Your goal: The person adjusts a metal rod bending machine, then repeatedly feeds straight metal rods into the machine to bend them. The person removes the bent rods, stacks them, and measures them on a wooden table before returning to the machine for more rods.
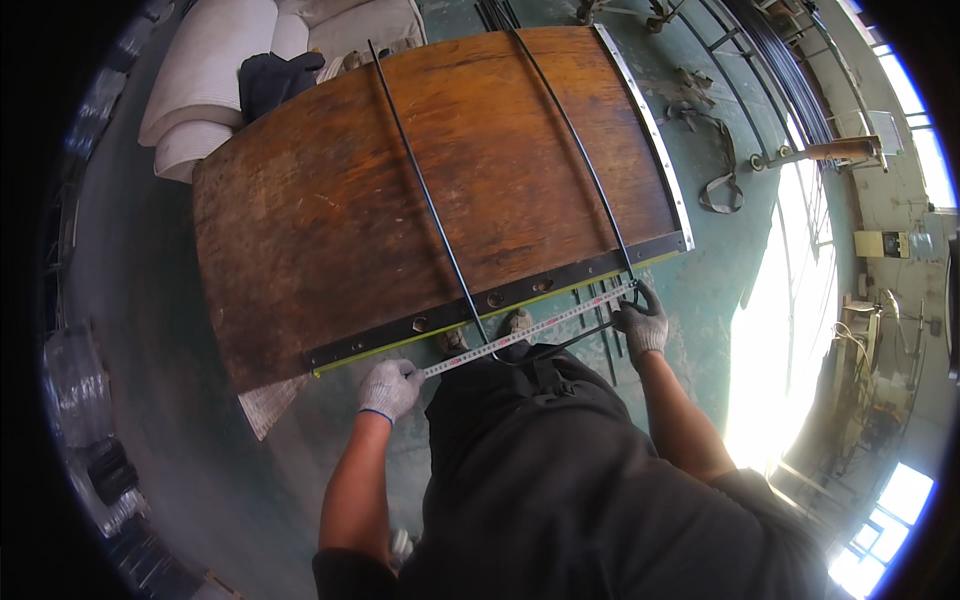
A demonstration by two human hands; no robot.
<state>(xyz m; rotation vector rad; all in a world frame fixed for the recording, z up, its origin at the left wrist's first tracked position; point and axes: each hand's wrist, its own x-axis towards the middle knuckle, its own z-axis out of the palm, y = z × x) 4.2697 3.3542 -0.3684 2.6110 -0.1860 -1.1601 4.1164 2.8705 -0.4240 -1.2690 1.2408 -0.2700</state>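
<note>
A pale measuring tape (540, 325) with dark markings is stretched between my two hands, just past the near edge of a worn brown wooden tabletop (330, 200). My left hand (390, 389), in a white knit glove, pinches its left part. My right hand (643, 322), in a glove with dark fingers, grips the other end by the tip of a thin dark rod (575, 135). A second thin rod (420, 185) crosses the tabletop and reaches over the edge under the tape. A dark strip runs from my right hand toward that rod's near end; how they join is unclear.
A dark metal rail (455, 310) with holes and a yellow-green strip edges the table's near side; a pale metal strip (650, 140) lines its right. Large white rolls (205, 75) stand at the far left. A strap (722, 185) lies on the green floor, beside a metal rack (780, 60).
</note>
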